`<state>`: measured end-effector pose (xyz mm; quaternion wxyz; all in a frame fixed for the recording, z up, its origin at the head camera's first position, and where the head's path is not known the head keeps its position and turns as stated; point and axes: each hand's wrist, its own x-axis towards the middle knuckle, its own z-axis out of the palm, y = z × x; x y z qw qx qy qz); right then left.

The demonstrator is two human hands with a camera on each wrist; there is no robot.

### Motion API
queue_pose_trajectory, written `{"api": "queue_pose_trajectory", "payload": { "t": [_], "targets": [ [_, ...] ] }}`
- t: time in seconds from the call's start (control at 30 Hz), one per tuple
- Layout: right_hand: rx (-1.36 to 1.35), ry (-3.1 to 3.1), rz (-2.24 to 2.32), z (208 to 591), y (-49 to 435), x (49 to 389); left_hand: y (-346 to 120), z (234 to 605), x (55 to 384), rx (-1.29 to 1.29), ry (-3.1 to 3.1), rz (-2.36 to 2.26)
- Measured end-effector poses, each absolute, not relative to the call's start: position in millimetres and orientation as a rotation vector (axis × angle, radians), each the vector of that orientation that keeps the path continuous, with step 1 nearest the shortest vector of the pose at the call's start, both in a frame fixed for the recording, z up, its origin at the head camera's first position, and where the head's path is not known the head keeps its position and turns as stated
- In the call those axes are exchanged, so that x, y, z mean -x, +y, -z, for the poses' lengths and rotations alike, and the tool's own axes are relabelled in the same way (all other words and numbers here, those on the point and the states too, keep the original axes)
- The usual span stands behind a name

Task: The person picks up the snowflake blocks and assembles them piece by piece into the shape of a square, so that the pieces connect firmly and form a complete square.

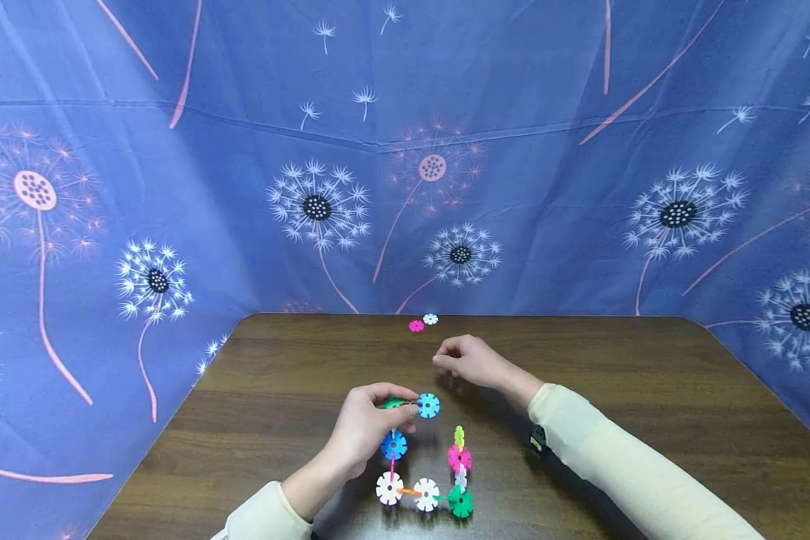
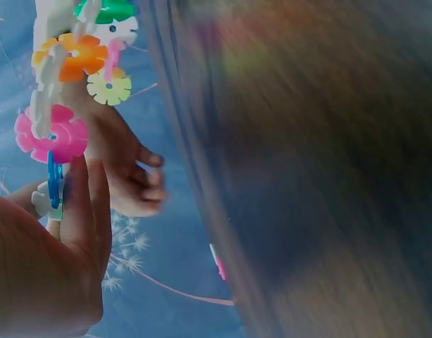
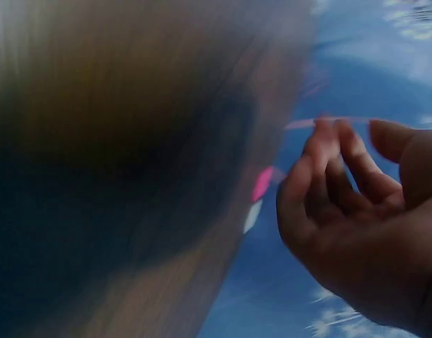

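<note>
In the head view my left hand point(image 1: 364, 429) pinches one end of a chain of interlocking snowflake discs near a blue disc point(image 1: 428, 405) and a partly covered green disc. The chain runs down past another blue disc point(image 1: 394, 445), across two white discs point(image 1: 389, 488), and up from a green disc point(image 1: 461, 501) through a pink disc point(image 1: 460, 458) to a yellow-green one point(image 1: 459, 436). An orange disc point(image 2: 77, 58) shows edge-on between the white ones in the head view, flatter in the left wrist view. My right hand point(image 1: 475, 363) hovers over the table with loosely bent fingers and nothing in it.
Toward the table's point(image 1: 290, 360) far edge, a loose pink disc point(image 1: 416, 326) and a loose white disc point(image 1: 430, 319) lie side by side. Behind the table hangs a blue cloth point(image 1: 547, 225) printed with dandelions.
</note>
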<state>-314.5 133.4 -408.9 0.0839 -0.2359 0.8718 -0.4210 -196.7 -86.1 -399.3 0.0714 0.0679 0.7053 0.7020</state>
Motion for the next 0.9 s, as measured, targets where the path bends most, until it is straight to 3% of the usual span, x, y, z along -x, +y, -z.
{"api": "queue_pose_trajectory", "payload": {
  "t": [0.17, 0.37, 0.6, 0.9],
  "targets": [
    [0.798, 2.974, 0.795, 427, 126, 357, -92, 398, 196, -0.188, 2.106, -2.104],
    [0.877, 3.107, 0.439, 440, 112, 384, -97, 395, 196, -0.175, 2.091, -2.137],
    [0.762, 3.049, 0.156, 449, 113, 398, -96, 399, 193, -0.163, 2.056, -2.156],
    [1.01, 3.098, 0.252, 441, 121, 401, -100, 395, 197, -0.167, 2.082, -2.149]
  ]
}}
